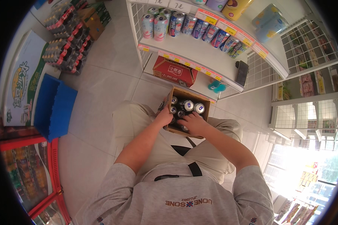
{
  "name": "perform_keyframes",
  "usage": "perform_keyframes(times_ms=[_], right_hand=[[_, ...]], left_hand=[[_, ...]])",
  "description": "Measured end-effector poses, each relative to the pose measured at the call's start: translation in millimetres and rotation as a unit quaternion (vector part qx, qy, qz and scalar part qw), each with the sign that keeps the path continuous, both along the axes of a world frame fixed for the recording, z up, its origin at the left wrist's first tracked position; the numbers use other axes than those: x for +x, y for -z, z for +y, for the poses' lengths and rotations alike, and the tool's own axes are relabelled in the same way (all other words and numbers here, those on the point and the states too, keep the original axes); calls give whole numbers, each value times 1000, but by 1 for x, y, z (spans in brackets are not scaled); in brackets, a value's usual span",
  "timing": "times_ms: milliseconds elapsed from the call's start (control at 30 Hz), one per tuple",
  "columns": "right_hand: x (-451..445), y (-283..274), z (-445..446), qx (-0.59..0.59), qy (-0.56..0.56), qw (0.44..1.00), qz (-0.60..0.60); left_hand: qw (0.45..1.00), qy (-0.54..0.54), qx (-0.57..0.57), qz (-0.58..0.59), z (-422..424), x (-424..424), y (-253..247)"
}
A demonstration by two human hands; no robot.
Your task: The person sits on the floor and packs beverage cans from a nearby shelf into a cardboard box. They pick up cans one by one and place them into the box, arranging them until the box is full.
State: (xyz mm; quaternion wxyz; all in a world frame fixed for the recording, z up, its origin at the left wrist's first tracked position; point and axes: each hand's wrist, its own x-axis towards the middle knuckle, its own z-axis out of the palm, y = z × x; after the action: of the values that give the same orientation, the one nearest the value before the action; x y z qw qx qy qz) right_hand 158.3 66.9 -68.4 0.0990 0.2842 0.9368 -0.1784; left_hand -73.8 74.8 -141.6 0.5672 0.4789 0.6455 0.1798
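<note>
An open cardboard box (pixel 192 93) holding several drink cans rests close to my knees, just before the shelf. My left hand (pixel 164 116) grips its left wall, thumb inside the rim. My right hand (pixel 193 123) reaches into the box among the cans, fingers bent over their tops; whether it grips one is hidden. Silver can lids with dark tabs face up, such as a can (pixel 189 105) near the middle and another can (pixel 199 108) by the right wall.
Ahead, a wire-sided shelf (pixel 186 47) bears a row of cans (pixel 183 25), and a red carton (pixel 174 71) sits on its lowest level. A dark phone-like object (pixel 242 73) lies at the shelf's right end. At left are a blue bin (pixel 57 107) and plastic-wrapped bottle packs (pixel 67 42).
</note>
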Motion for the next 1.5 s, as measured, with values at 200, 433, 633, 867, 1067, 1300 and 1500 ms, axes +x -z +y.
perform_keyframes(times_ms=[200,433,633,867,1067,1300,1500], right_hand=[[18,-24,6,-7,53,999,-7],[33,-18,-5,73,47,996,-7],[25,3,-12,76,39,996,-14],[16,6,-15,56,81,993,-62],[11,2,-11,61,87,994,-28],[29,11,-18,61,116,991,39],[33,11,-22,71,132,987,56]], left_hand=[[999,-5,-45,-1,1,0,-21],[999,-15,-39,-31,2,3,6],[995,-24,72,-61,-4,-3,89],[997,13,62,-33,0,1,43],[996,5,82,-32,-3,-5,63],[997,1,66,-48,-2,-2,51],[995,22,93,-16,-2,-4,50]])
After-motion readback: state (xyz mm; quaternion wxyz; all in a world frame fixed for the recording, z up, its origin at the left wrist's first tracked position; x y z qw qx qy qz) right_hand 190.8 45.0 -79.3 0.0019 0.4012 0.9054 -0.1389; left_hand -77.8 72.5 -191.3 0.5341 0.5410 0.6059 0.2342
